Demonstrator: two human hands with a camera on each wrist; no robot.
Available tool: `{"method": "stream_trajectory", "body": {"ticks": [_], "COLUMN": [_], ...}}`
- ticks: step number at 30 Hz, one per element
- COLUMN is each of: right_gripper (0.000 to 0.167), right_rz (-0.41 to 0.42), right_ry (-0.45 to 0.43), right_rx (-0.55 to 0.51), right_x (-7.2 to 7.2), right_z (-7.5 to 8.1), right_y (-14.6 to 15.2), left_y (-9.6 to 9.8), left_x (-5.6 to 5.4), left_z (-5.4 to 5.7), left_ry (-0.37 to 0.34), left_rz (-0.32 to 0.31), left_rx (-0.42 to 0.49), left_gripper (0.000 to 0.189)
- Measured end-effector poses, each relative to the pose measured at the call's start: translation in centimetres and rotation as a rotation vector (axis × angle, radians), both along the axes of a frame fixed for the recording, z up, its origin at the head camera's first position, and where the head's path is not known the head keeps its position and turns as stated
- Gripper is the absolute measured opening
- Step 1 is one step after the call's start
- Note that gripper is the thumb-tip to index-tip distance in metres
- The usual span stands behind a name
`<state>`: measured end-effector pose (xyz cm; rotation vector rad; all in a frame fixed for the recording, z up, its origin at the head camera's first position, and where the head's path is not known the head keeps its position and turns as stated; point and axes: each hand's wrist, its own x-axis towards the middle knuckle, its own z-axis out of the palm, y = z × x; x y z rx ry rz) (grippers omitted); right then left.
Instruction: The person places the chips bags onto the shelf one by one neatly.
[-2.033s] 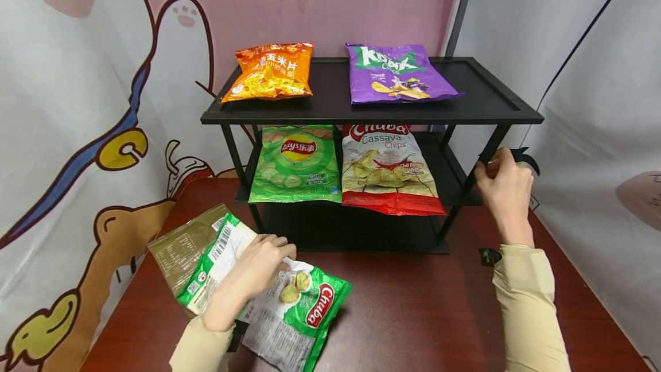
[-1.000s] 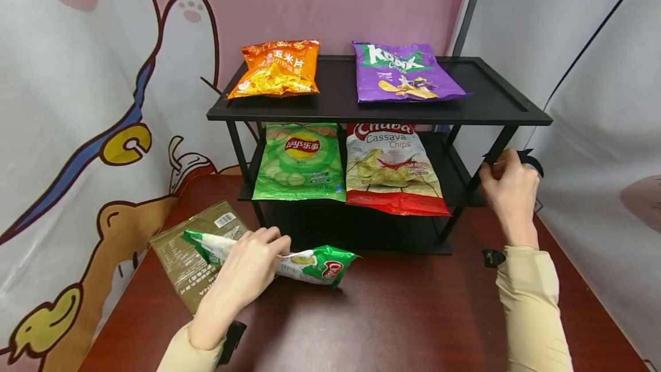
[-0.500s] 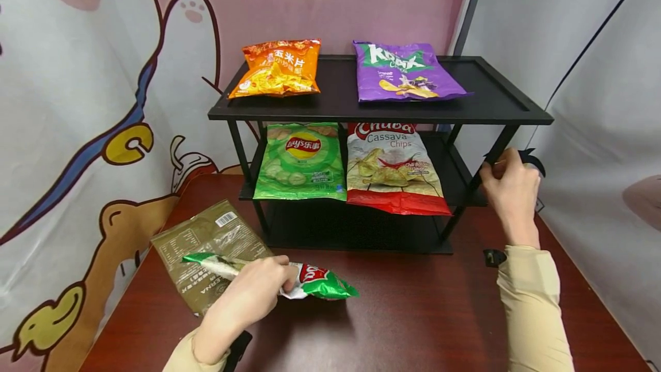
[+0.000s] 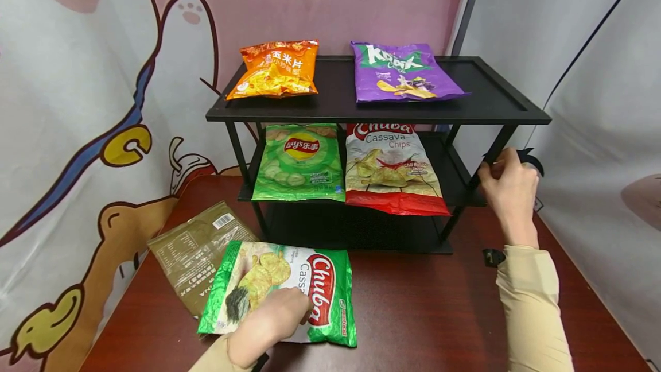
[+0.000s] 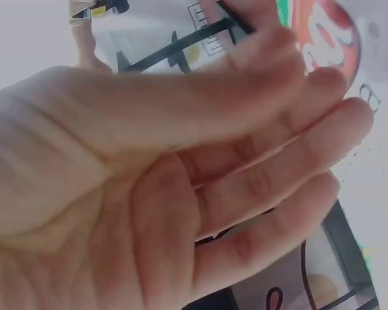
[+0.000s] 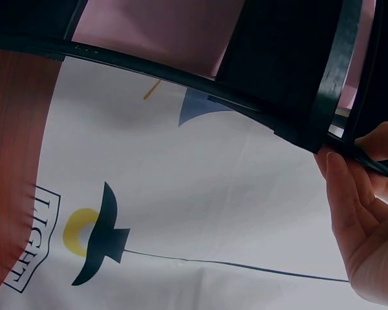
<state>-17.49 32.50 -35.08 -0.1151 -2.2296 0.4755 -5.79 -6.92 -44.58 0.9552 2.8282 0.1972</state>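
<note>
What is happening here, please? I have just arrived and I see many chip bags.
A person has the left hand over the green Chuba bag, whose printed front faces the head camera. The right hand holds a post at the right of the black rack. A brown bag lies on the table, partly hidden by the green one. Four other bags are on the rack: two on the top shelf, two on the middle shelf.
</note>
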Motion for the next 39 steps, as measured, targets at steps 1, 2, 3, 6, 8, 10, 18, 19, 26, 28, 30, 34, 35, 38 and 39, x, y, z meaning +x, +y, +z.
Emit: {"method": "stream_trajectory", "body": {"ticks": [1,2,3,6,8,10,18,19,26,28,30,34,35,38,39], "right_gripper": [0.015,0.015,0.015,0.016,0.016,0.016,0.016,0.017,0.016,0.016,0.015,0.015,0.015,0.015,0.015], "right_rz": [-0.001,-0.001,-0.002,-0.003,-0.004,-0.003,-0.01,-0.011,-0.007,-0.009,-0.012,-0.009,-0.007,-0.005,-0.004], "right_ry": [-0.002,-0.003,-0.006,-0.016,-0.02,-0.021,-0.043,-0.044,-0.034,-0.031,-0.026,-0.016,-0.014,-0.01,-0.007], "right_rx": [0.0,0.0,-0.002,-0.007,-0.009,-0.009,-0.023,-0.024,-0.025,-0.024,-0.023,-0.016,-0.016,-0.015,-0.015], "right_x": [0.0,0.0,0.0,0.0,0.1,0.1,0.1,0.1,0.1,0.1,0.2,0.1,0.1,0.1,0.0], "right_z": [0.0,0.0,0.0,0.1,0.1,0.1,0.0,0.0,0.1,0.1,0.1,0.1,0.1,0.1,0.0], "right_y": [0.0,0.0,0.0,0.0,-0.1,-0.2,-0.1,-0.1,-0.1,-0.1,-0.1,-0.1,-0.1,-0.1,-0.1], "left_y": [0.0,0.1,0.1,0.2,0.2,0.2,-0.2,-0.2,-0.5,-0.4,-0.3,0.2,0.3,0.6,0.6], "left_x": [-0.1,-0.3,-0.5,-1.6,-2.4,-3.4,-6.5,-6.7,-7.9,-8.1,-8.4,-8.9,-9.0,-9.1,-9.2], "left_z": [0.1,0.3,0.4,0.5,0.2,-0.5,-3.1,-3.3,-4.8,-5.1,-5.4,-5.8,-5.9,-6.1,-6.2], "left_ry": [-0.005,-0.009,-0.006,-0.001,0.003,0.035,0.042,0.031,-0.014,-0.014,-0.008,0.029,0.044,0.116,0.145], "left_rz": [0.0,0.007,0.01,0.025,0.049,0.066,0.083,0.084,0.091,0.098,0.107,0.118,0.12,0.114,0.11], "left_rx": [0.006,0.009,0.009,0.048,0.09,0.125,0.211,0.212,0.188,0.186,0.184,0.153,0.139,0.102,0.096], "left_gripper": [0.019,0.017,0.016,0.017,0.021,0.026,0.043,0.046,0.056,0.057,0.058,0.057,0.056,0.051,0.05]}}
